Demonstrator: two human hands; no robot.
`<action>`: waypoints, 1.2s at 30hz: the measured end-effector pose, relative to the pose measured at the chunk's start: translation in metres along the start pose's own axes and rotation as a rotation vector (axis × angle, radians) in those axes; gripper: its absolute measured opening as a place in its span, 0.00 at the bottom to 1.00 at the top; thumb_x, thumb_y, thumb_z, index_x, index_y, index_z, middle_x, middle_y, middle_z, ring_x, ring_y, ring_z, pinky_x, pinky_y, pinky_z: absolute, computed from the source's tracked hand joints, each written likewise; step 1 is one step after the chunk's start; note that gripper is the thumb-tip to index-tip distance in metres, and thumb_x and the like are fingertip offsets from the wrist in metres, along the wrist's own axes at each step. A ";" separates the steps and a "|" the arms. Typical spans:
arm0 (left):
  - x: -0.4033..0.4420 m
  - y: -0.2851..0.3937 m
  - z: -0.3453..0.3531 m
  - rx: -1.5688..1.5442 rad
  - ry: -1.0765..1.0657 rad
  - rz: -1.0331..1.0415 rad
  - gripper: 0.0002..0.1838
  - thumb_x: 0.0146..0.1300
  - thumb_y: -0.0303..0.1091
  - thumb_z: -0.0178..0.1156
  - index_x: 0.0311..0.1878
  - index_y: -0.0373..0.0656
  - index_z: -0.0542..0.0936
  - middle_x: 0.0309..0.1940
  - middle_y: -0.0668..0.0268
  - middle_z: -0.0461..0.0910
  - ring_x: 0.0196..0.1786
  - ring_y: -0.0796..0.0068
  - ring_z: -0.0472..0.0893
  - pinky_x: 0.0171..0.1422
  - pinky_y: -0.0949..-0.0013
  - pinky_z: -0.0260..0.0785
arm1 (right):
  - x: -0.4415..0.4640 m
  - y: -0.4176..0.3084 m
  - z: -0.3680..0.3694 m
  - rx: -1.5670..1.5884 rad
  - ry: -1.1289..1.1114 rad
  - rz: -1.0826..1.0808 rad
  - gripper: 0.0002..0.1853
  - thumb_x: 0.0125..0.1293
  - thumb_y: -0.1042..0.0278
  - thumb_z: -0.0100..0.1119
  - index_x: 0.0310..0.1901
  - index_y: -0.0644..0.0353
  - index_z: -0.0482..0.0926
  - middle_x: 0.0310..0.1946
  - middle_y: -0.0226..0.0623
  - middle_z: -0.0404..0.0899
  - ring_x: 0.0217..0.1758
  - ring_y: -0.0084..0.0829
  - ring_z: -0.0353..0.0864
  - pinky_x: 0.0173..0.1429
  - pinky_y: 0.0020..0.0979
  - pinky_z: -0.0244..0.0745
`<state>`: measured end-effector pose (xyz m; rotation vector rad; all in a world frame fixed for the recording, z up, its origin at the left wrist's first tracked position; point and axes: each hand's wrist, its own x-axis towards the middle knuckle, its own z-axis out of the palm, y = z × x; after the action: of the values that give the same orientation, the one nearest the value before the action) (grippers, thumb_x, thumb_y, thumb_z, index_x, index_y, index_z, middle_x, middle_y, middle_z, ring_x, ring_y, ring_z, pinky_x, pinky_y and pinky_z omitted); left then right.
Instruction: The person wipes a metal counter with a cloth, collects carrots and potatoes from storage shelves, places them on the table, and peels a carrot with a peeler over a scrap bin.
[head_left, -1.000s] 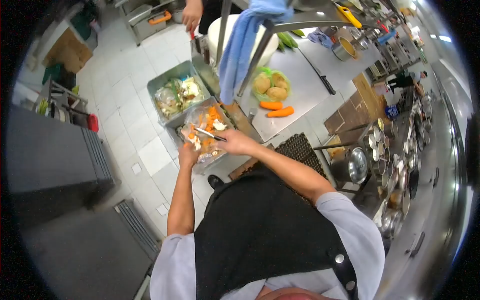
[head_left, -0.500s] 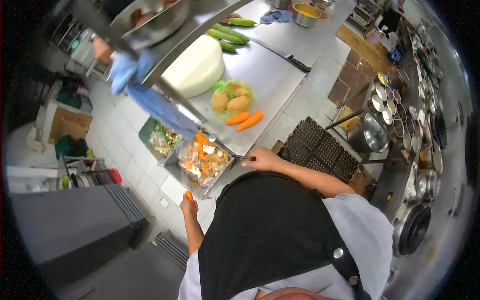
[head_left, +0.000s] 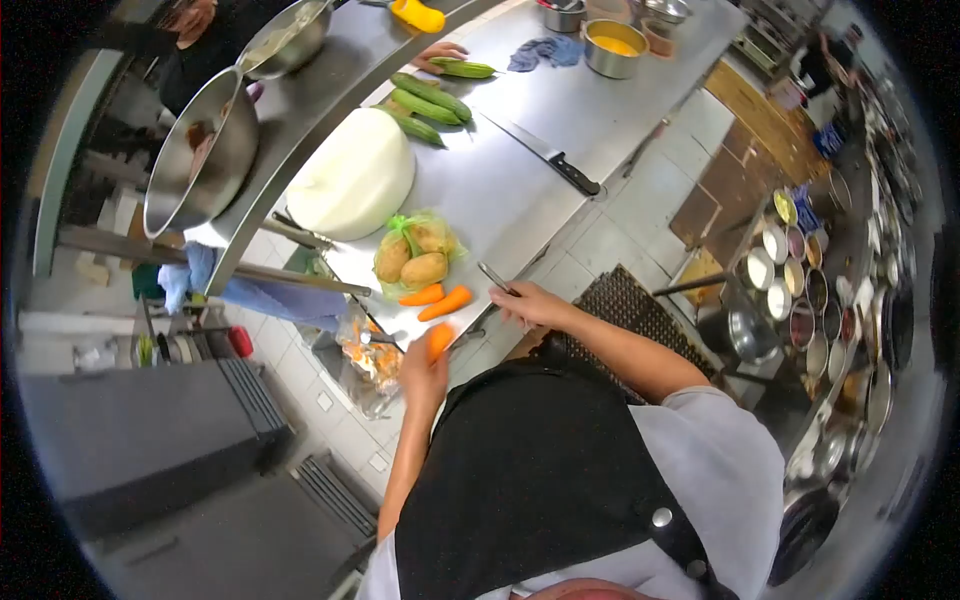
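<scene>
My left hand [head_left: 423, 375] is wrapped round a peeled orange carrot [head_left: 440, 341], held at the table's near edge. In my right hand [head_left: 530, 306] is a slim metal hand tool [head_left: 497, 278]; its exact kind is too small to make out. Two more carrots [head_left: 445, 303] lie on the steel table just beyond my hands. Behind them sits a green net bag of potatoes [head_left: 418, 258]. Below and left of the carrots is a plastic-lined bin of peelings [head_left: 372, 355], partly hidden by my left hand and a blue cloth.
A large white block [head_left: 352, 175], several green cucumbers [head_left: 428, 98] and a knife [head_left: 550, 158] lie on the steel table [head_left: 510, 215]. Another person's hand [head_left: 440, 54] touches a cucumber. A shelf [head_left: 300, 100] with metal bowls overhangs the left side. Sauce pots [head_left: 780, 265] stand at right.
My left hand has risen and moved right with its carrot, from beside the bin to the table edge. My right hand has lifted slightly with the tool. The view has shifted.
</scene>
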<state>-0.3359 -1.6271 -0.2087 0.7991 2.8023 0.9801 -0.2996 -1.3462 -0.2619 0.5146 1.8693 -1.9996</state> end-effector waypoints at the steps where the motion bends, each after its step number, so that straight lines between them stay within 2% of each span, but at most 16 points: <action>1: 0.019 0.017 0.019 -0.003 0.018 0.096 0.23 0.62 0.28 0.67 0.62 0.44 0.80 0.47 0.51 0.84 0.50 0.45 0.82 0.55 0.53 0.76 | 0.005 -0.011 -0.001 0.022 -0.050 -0.005 0.26 0.71 0.48 0.65 0.57 0.63 0.80 0.25 0.30 0.79 0.21 0.21 0.74 0.22 0.26 0.68; 2: 0.042 0.025 0.039 -0.040 0.037 0.221 0.24 0.62 0.28 0.67 0.63 0.44 0.79 0.46 0.51 0.84 0.48 0.44 0.82 0.53 0.51 0.75 | 0.010 -0.020 -0.001 0.043 -0.097 -0.009 0.26 0.71 0.49 0.66 0.59 0.62 0.79 0.26 0.29 0.79 0.21 0.20 0.73 0.22 0.23 0.66; 4: 0.074 0.042 0.061 0.003 -0.146 0.042 0.28 0.62 0.29 0.68 0.66 0.43 0.77 0.49 0.50 0.83 0.50 0.44 0.82 0.55 0.51 0.75 | 0.027 -0.026 -0.010 0.040 -0.121 -0.028 0.26 0.69 0.52 0.69 0.59 0.61 0.78 0.27 0.28 0.78 0.20 0.19 0.72 0.20 0.21 0.65; 10: 0.057 0.033 0.072 0.070 0.264 0.053 0.32 0.66 0.34 0.69 0.72 0.40 0.72 0.59 0.48 0.80 0.55 0.47 0.83 0.59 0.53 0.76 | 0.089 -0.041 -0.037 -0.092 0.031 -0.006 0.26 0.63 0.57 0.74 0.60 0.56 0.79 0.26 0.28 0.78 0.20 0.19 0.72 0.20 0.23 0.65; 12: 0.015 0.018 0.066 -0.064 0.076 -0.105 0.32 0.66 0.36 0.69 0.71 0.38 0.72 0.59 0.48 0.81 0.55 0.48 0.84 0.60 0.55 0.76 | 0.107 -0.046 -0.046 -0.171 -0.043 0.041 0.28 0.63 0.57 0.74 0.61 0.56 0.79 0.27 0.29 0.79 0.20 0.20 0.73 0.21 0.24 0.67; 14: -0.039 0.004 0.059 -0.194 -0.105 -0.323 0.31 0.65 0.36 0.68 0.70 0.37 0.74 0.59 0.48 0.82 0.55 0.50 0.85 0.61 0.56 0.76 | 0.146 0.006 -0.052 -0.580 0.246 -0.529 0.28 0.64 0.57 0.73 0.63 0.59 0.78 0.28 0.31 0.80 0.22 0.21 0.74 0.23 0.25 0.68; 16: -0.098 -0.020 0.059 -0.289 -0.226 -0.585 0.30 0.64 0.34 0.67 0.69 0.37 0.76 0.57 0.48 0.84 0.55 0.51 0.86 0.62 0.57 0.76 | 0.153 0.021 -0.050 -0.645 0.358 -0.688 0.30 0.65 0.57 0.72 0.65 0.61 0.76 0.29 0.32 0.81 0.23 0.21 0.74 0.25 0.26 0.70; 18: -0.195 -0.076 0.082 -0.280 -0.206 -0.719 0.29 0.62 0.31 0.66 0.68 0.39 0.77 0.56 0.47 0.84 0.55 0.50 0.85 0.62 0.55 0.76 | 0.131 0.010 -0.042 -0.408 0.275 -0.406 0.32 0.67 0.57 0.71 0.68 0.64 0.73 0.29 0.33 0.81 0.24 0.22 0.74 0.28 0.28 0.71; 20: -0.327 -0.130 0.106 -0.187 -0.149 -0.790 0.32 0.61 0.29 0.63 0.72 0.43 0.75 0.57 0.47 0.84 0.57 0.45 0.84 0.64 0.53 0.75 | 0.108 0.019 -0.030 -0.179 0.441 -0.518 0.23 0.70 0.57 0.68 0.56 0.67 0.80 0.26 0.31 0.80 0.24 0.21 0.73 0.28 0.30 0.69; 21: -0.397 -0.146 0.116 0.016 -0.266 -0.764 0.37 0.62 0.32 0.64 0.77 0.45 0.69 0.56 0.42 0.82 0.55 0.40 0.83 0.64 0.50 0.74 | 0.087 0.020 -0.026 -0.239 0.496 -0.482 0.19 0.70 0.56 0.68 0.47 0.67 0.81 0.24 0.30 0.78 0.24 0.21 0.72 0.28 0.31 0.68; 24: -0.527 -0.120 0.111 -0.058 -0.416 -1.093 0.31 0.62 0.31 0.64 0.70 0.44 0.70 0.52 0.44 0.82 0.52 0.44 0.83 0.61 0.52 0.75 | 0.025 0.042 0.009 -0.352 0.546 -0.335 0.21 0.71 0.55 0.67 0.26 0.64 0.78 0.18 0.29 0.74 0.22 0.20 0.70 0.27 0.31 0.66; 26: -0.572 -0.095 0.107 -0.245 -0.291 -1.307 0.27 0.63 0.30 0.63 0.66 0.43 0.71 0.50 0.45 0.81 0.50 0.46 0.83 0.60 0.53 0.75 | 0.005 0.094 0.036 -0.368 0.373 -0.148 0.25 0.70 0.50 0.67 0.27 0.66 0.78 0.18 0.32 0.74 0.23 0.24 0.71 0.30 0.35 0.68; 30: -0.613 -0.073 0.084 -0.483 0.209 -1.377 0.19 0.64 0.29 0.63 0.57 0.41 0.72 0.46 0.48 0.81 0.46 0.50 0.83 0.56 0.56 0.76 | -0.030 0.186 0.123 -1.096 -0.077 -0.274 0.32 0.71 0.39 0.61 0.31 0.71 0.81 0.20 0.45 0.79 0.26 0.37 0.81 0.33 0.43 0.72; 32: -0.612 -0.066 0.036 -0.529 0.534 -1.279 0.16 0.64 0.28 0.62 0.53 0.40 0.73 0.43 0.49 0.81 0.44 0.53 0.82 0.54 0.57 0.77 | -0.024 0.233 0.159 -1.297 -0.265 -0.299 0.28 0.70 0.44 0.65 0.33 0.69 0.84 0.23 0.44 0.82 0.27 0.36 0.82 0.33 0.41 0.72; 35: -0.607 -0.043 -0.099 -0.515 1.066 -1.016 0.10 0.65 0.27 0.62 0.47 0.39 0.75 0.40 0.51 0.80 0.41 0.56 0.82 0.51 0.59 0.77 | 0.005 0.265 0.217 -1.135 -0.439 0.129 0.22 0.69 0.51 0.68 0.33 0.67 0.85 0.24 0.41 0.83 0.24 0.32 0.81 0.30 0.38 0.71; 36: -0.611 -0.030 -0.154 -0.476 1.236 -0.874 0.08 0.65 0.27 0.62 0.45 0.38 0.75 0.39 0.52 0.80 0.41 0.57 0.82 0.50 0.60 0.77 | 0.002 0.253 0.249 -1.133 -0.466 0.149 0.20 0.68 0.53 0.68 0.33 0.67 0.85 0.24 0.40 0.82 0.23 0.32 0.80 0.28 0.37 0.70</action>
<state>0.1429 -2.0359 -0.1677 -1.4152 2.7228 2.1632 -0.1831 -1.6107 -0.4678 -0.1346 2.1474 -0.6288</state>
